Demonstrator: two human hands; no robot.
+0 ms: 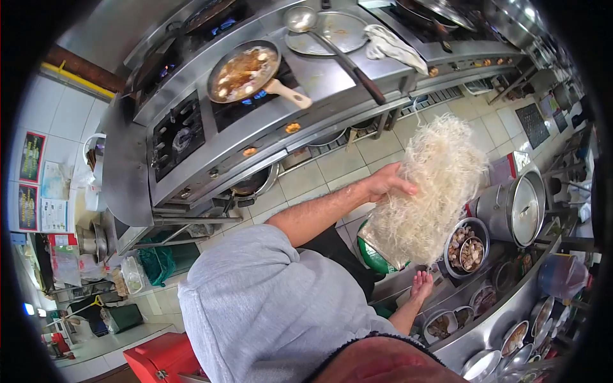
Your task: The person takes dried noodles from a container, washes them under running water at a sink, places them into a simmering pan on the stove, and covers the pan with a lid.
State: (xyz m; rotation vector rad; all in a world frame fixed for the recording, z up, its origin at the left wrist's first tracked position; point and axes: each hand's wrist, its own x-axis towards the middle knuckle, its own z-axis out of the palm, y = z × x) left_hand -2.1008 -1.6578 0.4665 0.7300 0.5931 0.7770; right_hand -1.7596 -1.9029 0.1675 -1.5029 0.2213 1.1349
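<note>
My left hand [388,182] is closed on the near edge of a large, tangled bundle of dry rice noodles [431,191], thumb on top. Pale, wispy strands stick out all around the bundle, which hangs in the air in front of my body. My right hand [419,288] is just below the bundle's lower end, fingers apart and nothing seen in it; whether it touches the strands I cannot tell. Partly hidden under the noodles is a green item with a shiny edge [375,257]. Beside the bundle stands a metal bowl [483,231] of brownish chunks with a smaller bowl in it.
On the stove [185,172] a frying pan [246,71] with bubbling brown liquid sits over a blue flame, its handle [290,94] sticking out. A long ladle [338,54] lies near a round lid [329,33] and a white cloth [394,48]. A large lidded pot [511,207] stands at right.
</note>
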